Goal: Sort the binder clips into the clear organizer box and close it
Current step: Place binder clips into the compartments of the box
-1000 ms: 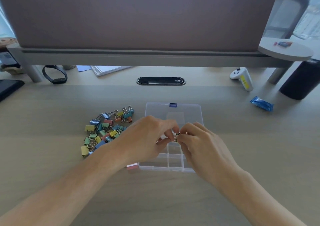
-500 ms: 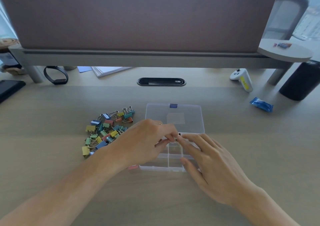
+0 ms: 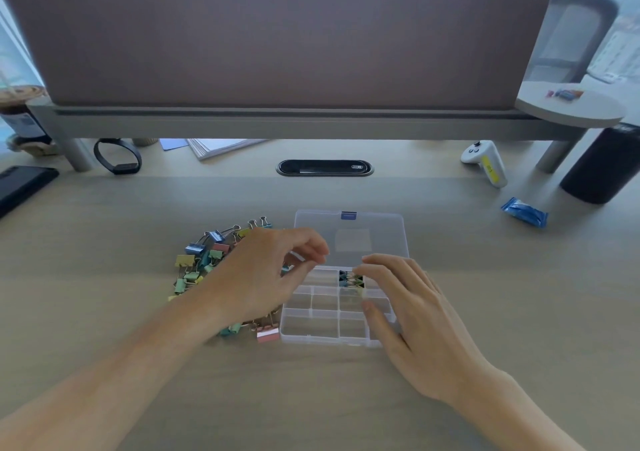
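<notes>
Leftward went the left hand (image 3: 266, 274). Half a second earlier its fingertips met the right hand's over the tray, and it had since drawn back toward the pile of binder clips (image 3: 204, 260). Its fingers were curled with the thumb close to the fingertips, and whether anything was pinched there could not be told. The right hand (image 3: 419, 315) had settled flat, fingers (image 3: 381, 267) straight, on the right side of the organizer box (image 3: 304, 339). Its fingertips reached a far-row compartment, right of the middle, where a few stored clips (image 3: 350, 279) lay.

The box's long axis ran straight away from the person, with the tray nearer. The lid (image 3: 381, 232) lay open and flat on the table (image 3: 104, 243) beyond it, and the blue latch (image 3: 348, 215) sat at the far edge. The pile sat just beside the tray's left wall, spread along that side and partly hidden under the left wrist. One pink clip (image 3: 267, 334) lay just beside the tray's front-left corner.

The next pick looked like the left hand's, since the pile was directly beneath and to its left, while the right hand would have had to cross the whole tray. The right hand seemed better placed to steady the box. Most compartments appeared empty, so sorting was judged barely begun. Closing the lid toward the person looked far off.
</notes>
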`<action>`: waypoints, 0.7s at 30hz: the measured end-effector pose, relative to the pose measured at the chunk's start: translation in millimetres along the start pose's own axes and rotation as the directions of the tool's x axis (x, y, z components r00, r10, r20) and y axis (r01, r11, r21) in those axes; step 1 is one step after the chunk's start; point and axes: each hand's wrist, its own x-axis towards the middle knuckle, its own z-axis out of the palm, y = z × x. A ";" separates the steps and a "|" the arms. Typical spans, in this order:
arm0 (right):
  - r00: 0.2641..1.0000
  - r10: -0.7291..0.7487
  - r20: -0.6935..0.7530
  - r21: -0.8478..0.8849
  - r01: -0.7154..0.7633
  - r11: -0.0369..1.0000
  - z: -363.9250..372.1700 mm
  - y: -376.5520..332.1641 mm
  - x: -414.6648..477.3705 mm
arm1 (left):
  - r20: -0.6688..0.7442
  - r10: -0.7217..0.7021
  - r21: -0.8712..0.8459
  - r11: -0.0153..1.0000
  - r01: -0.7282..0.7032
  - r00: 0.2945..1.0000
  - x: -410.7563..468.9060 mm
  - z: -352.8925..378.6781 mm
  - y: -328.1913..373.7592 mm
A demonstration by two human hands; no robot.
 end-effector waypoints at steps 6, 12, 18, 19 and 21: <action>0.998 0.057 0.013 -0.022 -0.057 0.998 14.1 5.4 -0.9 | -0.092 -0.121 0.116 0.984 0.131 0.988 10.0 -35.4 -29.8; 0.997 0.079 -0.013 -0.015 -0.079 0.997 15.4 5.1 -3.0 | 0.061 -0.181 0.318 0.936 0.153 0.982 11.4 -68.6 -45.4; 0.993 0.108 -0.037 -0.038 -0.110 0.993 16.8 5.5 -3.3 | 0.278 -0.161 0.383 0.923 0.044 0.947 3.7 -56.6 -28.8; 0.994 0.104 -0.038 -0.037 -0.105 0.994 17.1 5.7 -3.3 | 0.289 -0.172 0.412 0.910 0.040 0.942 3.9 -52.6 -28.6; 0.994 0.099 -0.041 -0.037 -0.100 0.994 17.7 6.5 -3.5 | 0.294 -0.196 0.458 0.888 0.042 0.936 5.0 -48.1 -29.0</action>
